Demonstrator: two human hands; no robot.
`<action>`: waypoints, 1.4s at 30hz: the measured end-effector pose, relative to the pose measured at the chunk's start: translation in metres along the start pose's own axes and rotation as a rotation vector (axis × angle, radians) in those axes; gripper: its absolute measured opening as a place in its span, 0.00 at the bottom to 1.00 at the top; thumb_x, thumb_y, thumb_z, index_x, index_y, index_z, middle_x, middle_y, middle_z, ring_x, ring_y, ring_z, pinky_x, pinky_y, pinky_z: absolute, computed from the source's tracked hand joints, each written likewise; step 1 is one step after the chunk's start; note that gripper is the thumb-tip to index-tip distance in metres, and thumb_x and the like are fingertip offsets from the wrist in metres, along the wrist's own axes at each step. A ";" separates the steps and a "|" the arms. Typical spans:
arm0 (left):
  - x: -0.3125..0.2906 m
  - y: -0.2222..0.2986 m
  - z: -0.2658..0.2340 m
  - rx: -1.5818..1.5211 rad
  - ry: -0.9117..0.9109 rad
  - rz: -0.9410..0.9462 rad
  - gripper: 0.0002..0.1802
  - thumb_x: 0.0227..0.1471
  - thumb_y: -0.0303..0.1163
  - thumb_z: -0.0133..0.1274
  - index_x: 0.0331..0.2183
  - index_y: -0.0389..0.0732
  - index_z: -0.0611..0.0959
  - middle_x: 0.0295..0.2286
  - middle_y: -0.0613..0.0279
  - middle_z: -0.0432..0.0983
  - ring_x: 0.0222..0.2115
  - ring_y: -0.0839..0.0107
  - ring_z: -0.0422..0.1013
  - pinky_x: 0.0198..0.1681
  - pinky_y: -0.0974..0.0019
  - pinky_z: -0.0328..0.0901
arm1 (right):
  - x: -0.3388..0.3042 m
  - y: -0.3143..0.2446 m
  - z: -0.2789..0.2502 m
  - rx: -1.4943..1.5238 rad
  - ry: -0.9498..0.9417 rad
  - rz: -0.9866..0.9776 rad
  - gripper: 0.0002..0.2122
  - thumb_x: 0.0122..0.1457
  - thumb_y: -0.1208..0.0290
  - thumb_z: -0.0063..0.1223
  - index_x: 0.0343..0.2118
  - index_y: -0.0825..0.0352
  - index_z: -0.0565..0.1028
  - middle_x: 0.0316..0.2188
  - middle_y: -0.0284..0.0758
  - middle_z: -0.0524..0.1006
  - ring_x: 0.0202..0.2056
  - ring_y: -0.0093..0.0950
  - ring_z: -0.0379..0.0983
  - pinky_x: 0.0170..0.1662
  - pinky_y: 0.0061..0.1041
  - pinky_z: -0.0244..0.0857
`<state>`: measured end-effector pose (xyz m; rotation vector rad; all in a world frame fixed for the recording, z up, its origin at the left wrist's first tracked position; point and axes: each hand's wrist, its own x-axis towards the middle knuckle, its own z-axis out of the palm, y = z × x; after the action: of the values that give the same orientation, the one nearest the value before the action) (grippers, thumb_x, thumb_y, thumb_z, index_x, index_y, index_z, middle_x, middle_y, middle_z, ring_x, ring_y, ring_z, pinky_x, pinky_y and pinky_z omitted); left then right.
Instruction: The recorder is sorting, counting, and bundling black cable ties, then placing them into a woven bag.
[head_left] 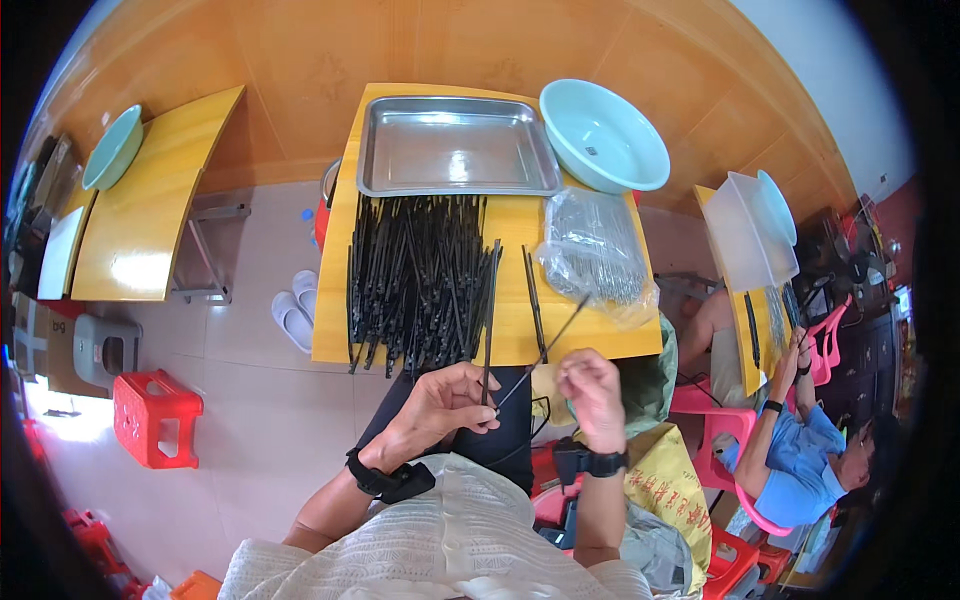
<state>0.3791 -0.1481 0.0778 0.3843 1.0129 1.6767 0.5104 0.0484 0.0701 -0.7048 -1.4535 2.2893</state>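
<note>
My left hand [455, 400] is closed in a pinch round a thin black stick [488, 350] that stands up from the fingertips. A slim dark rod [570, 317] slants from those same fingertips up to the right. Just right of its lower part, my right hand [592, 390] is raised with fingers curled together; whether anything thin is between them is hidden. Beyond my left hand lies a large pile of black sticks [415, 280] on the yellow table [515, 300]. A few more black sticks [534, 300] lie apart, right of the pile.
A metal tray [455, 150] and a pale blue basin [605, 135] stand at the table's far side. A clear plastic bag of thin metal rods [597, 250] lies at the right. A person in blue [800, 470] works at another table. A red stool [157, 420] stands left.
</note>
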 end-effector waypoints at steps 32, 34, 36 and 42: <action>-0.004 0.002 -0.012 0.034 -0.013 0.089 0.28 0.42 0.14 0.53 0.48 0.35 0.67 0.25 0.63 0.72 0.28 0.78 0.70 0.33 0.74 0.68 | 0.002 0.024 0.070 0.259 -0.197 0.260 0.08 0.50 0.77 0.52 0.33 0.66 0.67 0.25 0.34 0.72 0.26 0.22 0.69 0.29 0.17 0.63; -0.005 0.003 -0.012 0.045 -0.021 0.087 0.28 0.42 0.14 0.53 0.48 0.35 0.67 0.25 0.64 0.72 0.28 0.79 0.70 0.33 0.75 0.68 | 0.000 0.023 0.071 0.333 -0.159 0.358 0.08 0.50 0.77 0.52 0.33 0.66 0.68 0.25 0.33 0.72 0.26 0.22 0.69 0.30 0.18 0.64; -0.005 0.004 -0.011 0.057 -0.031 0.086 0.28 0.42 0.14 0.53 0.48 0.35 0.67 0.25 0.64 0.72 0.28 0.79 0.69 0.33 0.75 0.67 | 0.000 0.020 0.072 0.358 -0.154 0.385 0.07 0.50 0.77 0.51 0.33 0.66 0.68 0.25 0.32 0.72 0.26 0.22 0.69 0.31 0.18 0.65; -0.005 0.004 -0.009 0.062 -0.036 0.099 0.20 0.43 0.14 0.52 0.41 0.35 0.70 0.24 0.68 0.69 0.29 0.81 0.68 0.33 0.76 0.67 | -0.006 0.017 0.076 0.234 -0.032 0.284 0.07 0.50 0.79 0.51 0.32 0.67 0.69 0.24 0.31 0.72 0.25 0.20 0.69 0.26 0.17 0.63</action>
<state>0.3726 -0.1570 0.0771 0.5115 1.0354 1.7232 0.4719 -0.0184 0.0829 -0.8513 -1.1303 2.6395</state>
